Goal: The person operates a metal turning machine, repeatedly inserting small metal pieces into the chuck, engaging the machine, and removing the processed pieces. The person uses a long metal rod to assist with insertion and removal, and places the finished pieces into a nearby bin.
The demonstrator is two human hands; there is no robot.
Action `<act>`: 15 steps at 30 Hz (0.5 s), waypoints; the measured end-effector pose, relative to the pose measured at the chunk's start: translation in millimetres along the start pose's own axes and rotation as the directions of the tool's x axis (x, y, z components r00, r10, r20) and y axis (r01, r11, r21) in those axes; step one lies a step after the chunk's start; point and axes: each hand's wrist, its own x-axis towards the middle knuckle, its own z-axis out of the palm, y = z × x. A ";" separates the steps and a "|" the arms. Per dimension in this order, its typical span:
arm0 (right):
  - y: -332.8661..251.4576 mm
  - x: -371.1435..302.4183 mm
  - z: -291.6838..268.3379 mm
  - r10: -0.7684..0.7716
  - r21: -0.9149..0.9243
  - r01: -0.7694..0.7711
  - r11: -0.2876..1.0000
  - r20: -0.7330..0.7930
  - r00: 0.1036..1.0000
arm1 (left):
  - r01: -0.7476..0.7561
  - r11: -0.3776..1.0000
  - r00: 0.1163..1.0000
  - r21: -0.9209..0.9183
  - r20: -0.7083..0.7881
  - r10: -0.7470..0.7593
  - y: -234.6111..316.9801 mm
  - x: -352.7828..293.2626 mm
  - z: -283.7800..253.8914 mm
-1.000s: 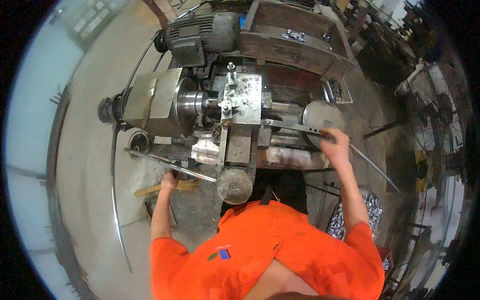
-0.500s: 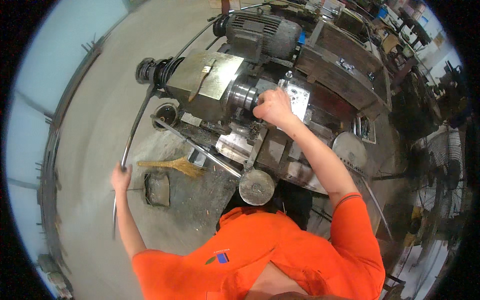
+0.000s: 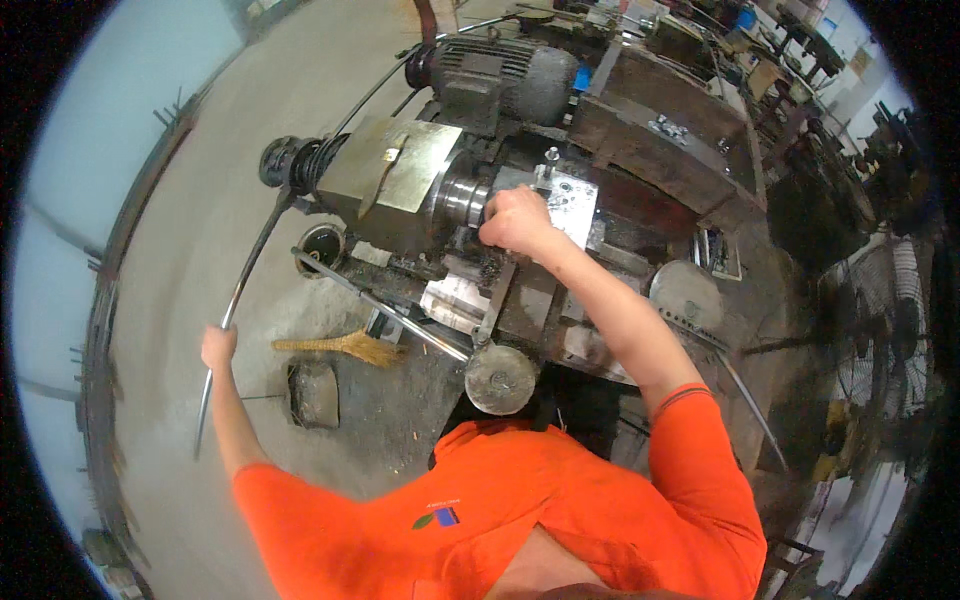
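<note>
Grey workshop floor (image 3: 170,300), lathe (image 3: 527,302) mid-view, motor (image 3: 525,80) behind it, broom (image 3: 360,347) lying lower left. Left hand (image 3: 219,347) wrapped round the metal rod (image 3: 249,268), which slants down from the lathe's left end. Right hand (image 3: 515,218) curled between chuck (image 3: 463,200) and metal block (image 3: 577,208), can't tell what it grips, contact hidden

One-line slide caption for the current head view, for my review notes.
Lathe work: left hand gripping a long metal rod, right hand beside the shiny chuck.
</note>
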 end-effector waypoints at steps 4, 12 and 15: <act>-0.9 2.3 -4.8 -0.055 -0.003 0.056 0.998 0.155 0.986 | -0.026 0.990 1.000 -0.141 0.006 0.028 21.6 -78.1 -3.9; 0.2 -1.1 -11.6 -0.083 -0.014 0.086 0.996 0.129 0.988 | -0.114 0.966 0.993 -0.233 -0.021 0.112 68.5 -178.2 -18.4; 7.6 -7.8 -14.0 -0.095 -0.100 0.098 0.990 0.038 0.995 | -0.206 0.932 0.978 -0.299 -0.055 0.199 38.8 -159.6 8.2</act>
